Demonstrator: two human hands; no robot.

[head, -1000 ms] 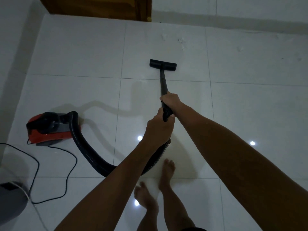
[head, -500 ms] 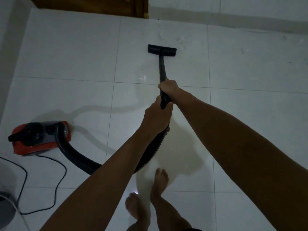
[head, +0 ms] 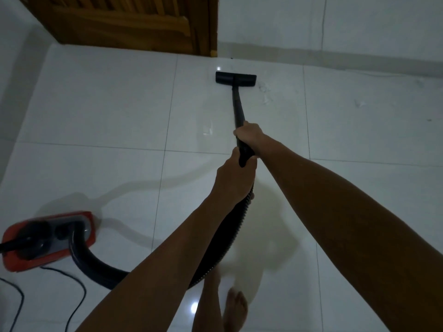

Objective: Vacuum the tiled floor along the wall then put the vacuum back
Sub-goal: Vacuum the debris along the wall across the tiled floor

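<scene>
The black wand of the vacuum is grasped by both hands, one behind the other. The right hand is wrapped around the tube on the far side, with its knuckles up; the left hand is curled around the grip end just behind it, nearer the body, and the tip of the black handle is seen between the two. From the hands the wand runs away to the floor head, which lies flat on the white tiled floor, close to the foot of the white wall at the far side. Just right of the head a few pale scraps of debris are scattered on the tile. A wooden door is seen at the far left. Behind the left hand the ribbed black hose curves under the forearms and round to the left, where it is joined to the red vacuum body standing on the floor at the near left. A black cord trails on the tiles in front of that body. A bare foot is seen at the near edge, blurred.
</scene>
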